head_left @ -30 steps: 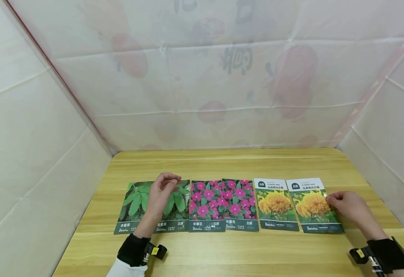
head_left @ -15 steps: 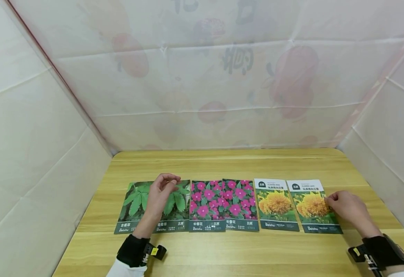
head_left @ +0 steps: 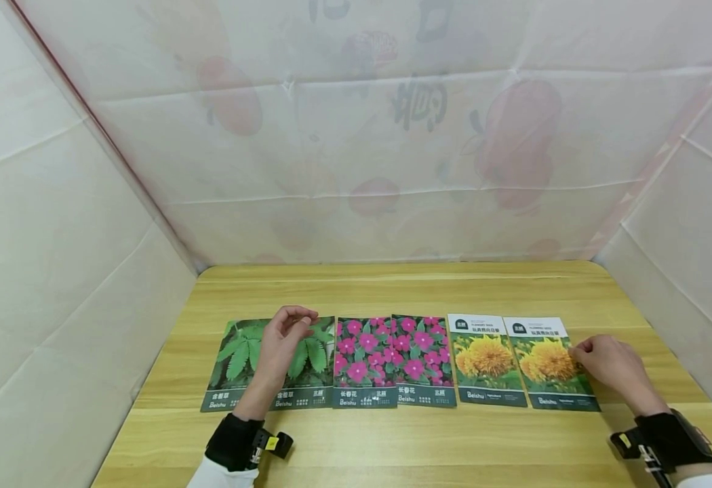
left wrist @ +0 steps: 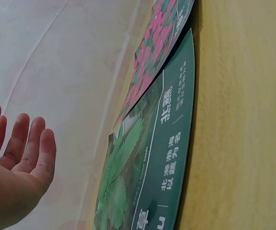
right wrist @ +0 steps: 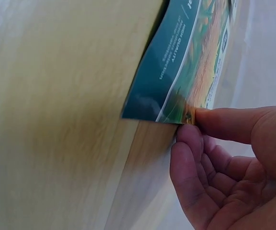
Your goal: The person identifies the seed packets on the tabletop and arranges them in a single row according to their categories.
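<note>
My right hand [head_left: 614,369] pinches the right edge of the rightmost seed packet [head_left: 548,362], which has a yellow sunflower picture. In the right wrist view, the thumb [right wrist: 228,123] lies on the packet's face with the index finger beneath its edge. A matching sunflower packet [head_left: 487,366] lies just to its left. My left hand [head_left: 281,346] hovers over two green-leaf packets [head_left: 236,362], fingers loosely bent and holding nothing. In the left wrist view that hand [left wrist: 20,167] is apart from the leaf packet [left wrist: 128,177].
Two pink-flower packets [head_left: 362,359] lie in the middle of the row, their edges meeting. All packets rest on a wood-grain table [head_left: 392,447]. White fabric walls [head_left: 307,169] with faint printed figures enclose the table at the back and sides.
My right hand has shifted slightly left, carrying the rightmost sunflower packet closer to its neighbour. The left hand has stayed in place.
</note>
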